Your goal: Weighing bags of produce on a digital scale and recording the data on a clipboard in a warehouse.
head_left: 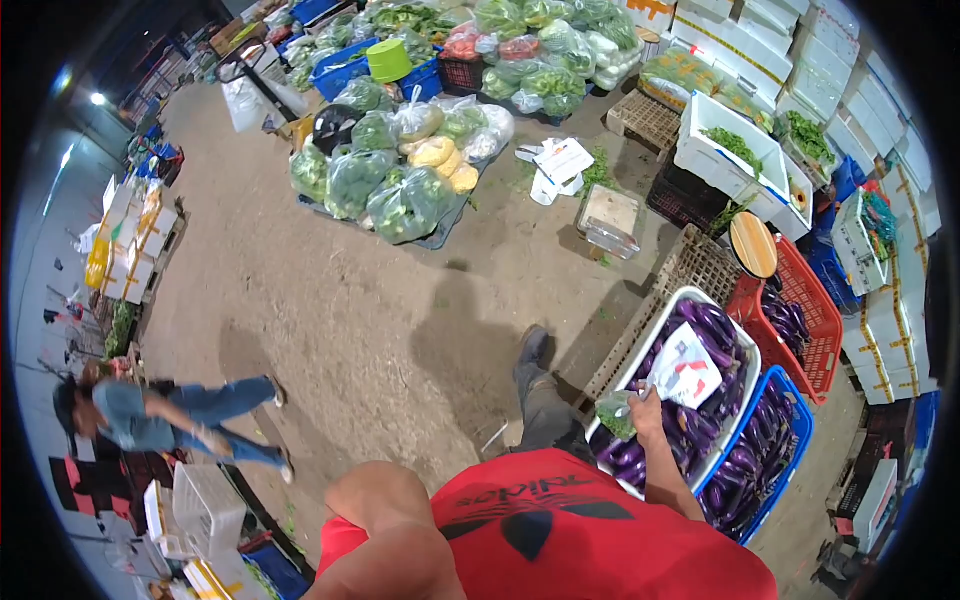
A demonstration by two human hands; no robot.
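Floor (350, 285) lay brown and scuffed | pale wall (45, 265) rose at far left | white lamp (98, 99) glared at upper left

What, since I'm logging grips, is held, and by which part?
The right hand holds a bag of greens by its right edge; whether it grips the white sheet is unclear. Left hand: out of view.

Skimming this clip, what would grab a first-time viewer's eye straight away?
The red shirt fills the bottom edge, beside purple eggplants heaped in a white tub at lower right. Over them, the right hand holds a small bag of greens. Farther off, a lime-green bucket stands out near the top.
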